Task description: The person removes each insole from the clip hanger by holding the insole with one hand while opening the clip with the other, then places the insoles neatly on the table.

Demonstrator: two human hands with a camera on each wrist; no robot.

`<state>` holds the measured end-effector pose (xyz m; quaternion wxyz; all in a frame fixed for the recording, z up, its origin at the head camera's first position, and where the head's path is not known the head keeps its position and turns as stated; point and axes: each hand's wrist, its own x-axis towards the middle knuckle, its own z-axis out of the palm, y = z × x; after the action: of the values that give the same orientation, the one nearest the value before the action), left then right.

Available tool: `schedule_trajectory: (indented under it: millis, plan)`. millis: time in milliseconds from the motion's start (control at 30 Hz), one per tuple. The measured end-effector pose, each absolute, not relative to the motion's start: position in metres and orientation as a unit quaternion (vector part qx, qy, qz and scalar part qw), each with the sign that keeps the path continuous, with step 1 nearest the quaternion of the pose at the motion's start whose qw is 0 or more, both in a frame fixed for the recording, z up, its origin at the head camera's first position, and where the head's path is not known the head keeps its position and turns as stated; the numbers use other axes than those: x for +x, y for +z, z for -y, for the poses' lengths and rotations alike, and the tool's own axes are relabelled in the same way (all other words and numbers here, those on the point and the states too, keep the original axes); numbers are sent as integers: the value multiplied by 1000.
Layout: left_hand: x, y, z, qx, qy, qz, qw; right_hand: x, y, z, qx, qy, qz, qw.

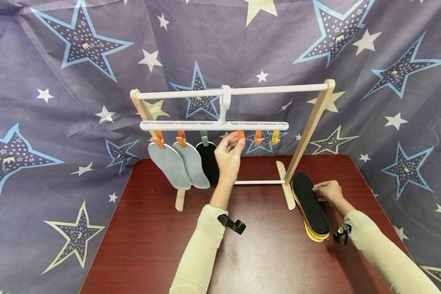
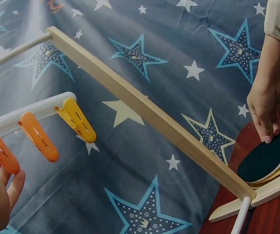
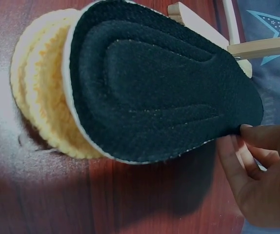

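My left hand (image 1: 228,158) holds an orange clip (image 1: 241,134) under the white hanger (image 1: 191,126), thumb on one side and fingers on the other. At the right, my right hand (image 1: 330,192) pinches the edge of a black insole (image 3: 154,87) between thumb and fingers. That insole lies over yellow fluffy insoles (image 3: 50,83) on the table, its pale underside edge showing in the right wrist view. Left of my left hand, two light grey insoles (image 1: 169,165) and another black insole (image 1: 208,163), partly hidden by this hand, hang from clips.
A wooden rack (image 1: 306,132) with a white top bar (image 1: 279,89) carries the hanger. Another orange clip (image 2: 40,136) and a yellow clip (image 2: 76,120) hang farther right with nothing in them. The red-brown table (image 1: 143,245) meets a star-patterned cloth (image 1: 77,163) behind.
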<state>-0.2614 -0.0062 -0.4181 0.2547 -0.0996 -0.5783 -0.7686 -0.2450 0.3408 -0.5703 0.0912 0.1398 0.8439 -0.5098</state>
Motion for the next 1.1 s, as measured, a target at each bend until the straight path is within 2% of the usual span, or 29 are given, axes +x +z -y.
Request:
schedule_trajectory:
  millis: [1100]
  plan:
    - [-264, -419, 6, -120, -764, 583, 249, -244, -568, -339, 158, -506, -844, 88]
